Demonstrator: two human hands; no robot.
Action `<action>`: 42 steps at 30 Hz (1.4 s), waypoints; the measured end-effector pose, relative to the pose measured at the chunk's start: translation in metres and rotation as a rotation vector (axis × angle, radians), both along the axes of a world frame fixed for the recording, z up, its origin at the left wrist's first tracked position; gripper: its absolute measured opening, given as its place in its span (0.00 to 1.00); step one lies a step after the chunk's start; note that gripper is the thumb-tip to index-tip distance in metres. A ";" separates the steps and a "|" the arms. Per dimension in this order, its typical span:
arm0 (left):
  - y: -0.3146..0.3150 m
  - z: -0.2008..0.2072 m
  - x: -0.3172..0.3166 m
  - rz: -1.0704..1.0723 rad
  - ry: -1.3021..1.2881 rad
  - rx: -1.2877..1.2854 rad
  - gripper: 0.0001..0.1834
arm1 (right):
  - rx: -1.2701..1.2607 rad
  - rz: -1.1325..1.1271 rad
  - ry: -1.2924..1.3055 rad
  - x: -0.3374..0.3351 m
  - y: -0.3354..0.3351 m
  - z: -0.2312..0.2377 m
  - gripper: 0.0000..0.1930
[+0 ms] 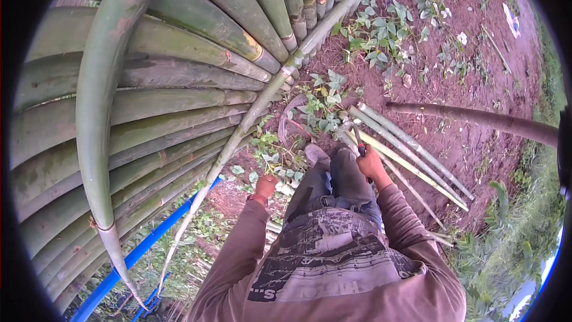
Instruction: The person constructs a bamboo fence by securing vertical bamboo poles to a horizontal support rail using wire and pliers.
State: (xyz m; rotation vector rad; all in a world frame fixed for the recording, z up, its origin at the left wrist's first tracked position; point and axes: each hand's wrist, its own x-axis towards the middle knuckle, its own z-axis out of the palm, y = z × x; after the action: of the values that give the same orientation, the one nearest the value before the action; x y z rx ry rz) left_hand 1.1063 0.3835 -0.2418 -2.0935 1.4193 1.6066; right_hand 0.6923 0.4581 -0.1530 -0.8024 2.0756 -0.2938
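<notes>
So the biggest thing by far was a huge row of green bamboo poles (173, 74), fanned across the upper left and down the left side of the frame. Reddish-brown soil (435, 77) took up most of the upper right. The person's brown shirt (333, 262) with its dark print filled the bottom middle, legs pointing up toward the center. One fat, tapering green stalk (95, 113) hung in front of the row on the left, and a long thin pole (262, 101) ran diagonally across the row from the upper right end to the lower left. Below that sat a bright blue pole (146, 247), lower left. Over on the right, a dark brown stem (476, 120) poked in from the edge, just above a loose bunch of pale green cut poles (411, 158) right of center. There was a leafy patch (381, 30) near the top, plus a coil of grey wire (292, 120) around the middle. Right hand (370, 164), right of center: fingers wrapped around the dark handle of a slim tool (360, 143), which pointed up by the cut poles; can't tell if it touched them. Left hand (265, 186), just left of center: fingers looked bunched, but too small to tell how tightly, or if they pinched anything.
</notes>
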 end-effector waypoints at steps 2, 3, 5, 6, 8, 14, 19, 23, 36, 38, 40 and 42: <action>-0.004 -0.025 -0.008 -0.007 0.073 0.071 0.12 | 0.161 0.108 -0.042 0.005 0.013 -0.030 0.23; -0.015 -0.039 -0.013 -0.291 0.004 0.011 0.11 | 0.271 0.152 -0.059 0.008 0.021 -0.048 0.24; -0.038 -0.050 -0.052 -0.282 0.017 0.112 0.11 | 0.399 0.149 -0.100 0.015 0.045 -0.074 0.26; -0.052 -0.061 -0.062 -0.326 0.014 0.120 0.11 | 0.452 0.163 -0.115 0.026 0.061 -0.081 0.26; -0.069 -0.101 -0.057 -0.336 0.017 0.071 0.10 | 0.483 0.208 -0.150 0.045 0.084 -0.102 0.25; -0.122 -0.198 -0.165 -0.156 -0.128 0.111 0.10 | 0.423 0.087 0.105 0.093 0.134 -0.144 0.23; -0.164 -0.358 -0.157 0.257 0.070 0.125 0.10 | 0.366 0.172 0.321 0.106 0.141 -0.159 0.24; -0.226 -0.439 -0.139 -0.407 -0.295 -0.518 0.11 | 0.345 0.127 0.238 0.095 0.132 -0.157 0.24; -0.244 -0.445 -0.200 -0.724 -0.151 -0.701 0.08 | 0.445 0.171 0.149 0.088 0.133 -0.169 0.31; -0.246 -0.436 -0.201 -0.805 -0.170 -0.770 0.08 | 0.441 0.174 0.150 0.086 0.132 -0.168 0.31; -0.248 -0.426 -0.198 -0.840 -0.189 -0.786 0.07 | 0.432 0.177 0.147 0.085 0.130 -0.167 0.31; -0.251 -0.417 -0.191 -0.863 -0.205 -0.795 0.05 | 0.429 0.183 0.117 0.084 0.127 -0.166 0.29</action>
State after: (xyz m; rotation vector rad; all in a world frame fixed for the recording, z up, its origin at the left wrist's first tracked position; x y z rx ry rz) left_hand 0.9150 0.1327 -0.6591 -1.4018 2.6227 0.5116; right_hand 0.7764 0.5856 -0.3188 -0.7489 2.0507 0.2979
